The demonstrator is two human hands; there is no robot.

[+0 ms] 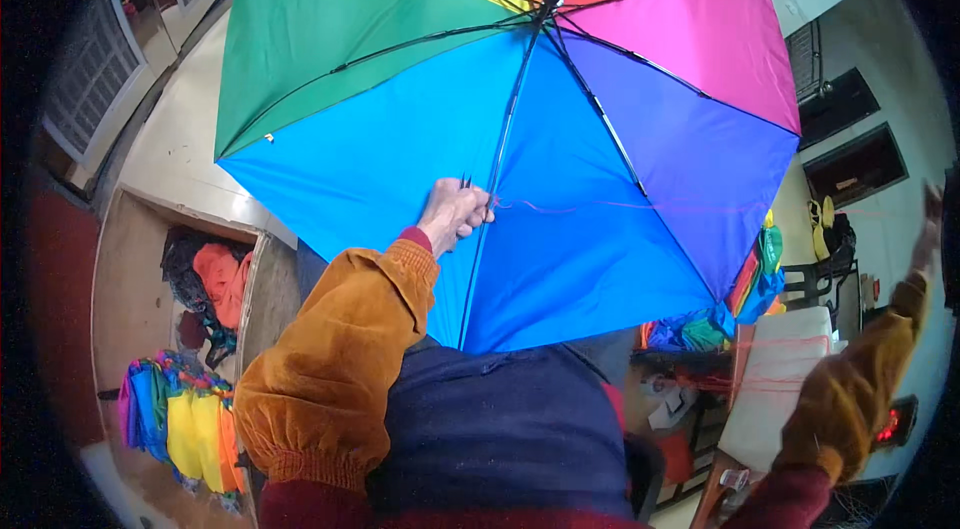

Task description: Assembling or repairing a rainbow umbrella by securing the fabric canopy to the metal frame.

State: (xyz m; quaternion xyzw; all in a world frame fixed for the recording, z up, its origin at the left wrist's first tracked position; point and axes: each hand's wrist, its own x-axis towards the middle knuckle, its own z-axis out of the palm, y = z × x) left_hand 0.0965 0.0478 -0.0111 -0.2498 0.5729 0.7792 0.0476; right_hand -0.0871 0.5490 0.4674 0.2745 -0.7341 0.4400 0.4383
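Note:
An open umbrella (610, 249) with rainbow panels lies before me, its inside and dark metal ribs showing. My left hand (457, 213) is closed on the rib (487, 214) between the light blue and darker blue panels. Dark pointed tips (466, 181), like those of small thread snips, stick up from that fist. From the rib a thin pink-red thread (590, 205) runs right, across the blue and purple panels. It leads toward my right hand (931, 224), stretched out at the far right edge; that hand is blurred and its fingertips are hard to make out.
At lower left, a wooden compartment (262, 279) holds dark and coral cloth, with folded rainbow umbrellas (185, 419) beside it. More rainbow fabric (700, 329) lies at right, next to a pale surface (775, 399) with red threads across it. A red-lit display (888, 424) stands beyond my right forearm.

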